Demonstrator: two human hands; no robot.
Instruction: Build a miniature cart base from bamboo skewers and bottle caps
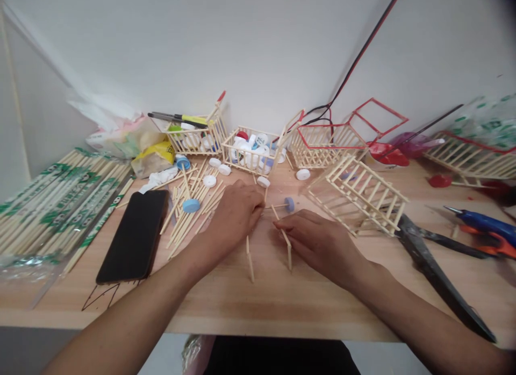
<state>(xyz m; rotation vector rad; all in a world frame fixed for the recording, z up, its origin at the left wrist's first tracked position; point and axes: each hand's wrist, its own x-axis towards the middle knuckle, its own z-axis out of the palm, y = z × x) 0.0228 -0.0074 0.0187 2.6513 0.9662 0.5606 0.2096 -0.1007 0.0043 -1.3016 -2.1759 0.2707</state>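
Assembly from thin wooden sticks on a table. At the centre of the frame, the fingers of the left hand (241, 204) are curled closed, and the left stick (250, 263), bent along its length, is gripped beneath them. The right stick (289, 256), bent likewise, is touched by the fingertips of the right hand (318, 239); whether it is pinched cannot be told, since the thumb is largely hidden. Between the hands, just beyond the right fingertips, a blue cap (289, 204) is seen on a short rod; a white cap (263, 182) is placed just above the left fist. Loose sticks (176, 234) are scattered left of centre, beside a phone (133, 238); bagged sticks (60, 203) are laid at the far left. Along the wall, a cart (220, 132) filled with caps and a red-trimmed cart (322, 149) are ranged. Right of centre, an untrimmed cart (365, 195) is tilted over; near it are placed a cutter (437, 275) and, at the right edge, a blue glue gun (487, 224).
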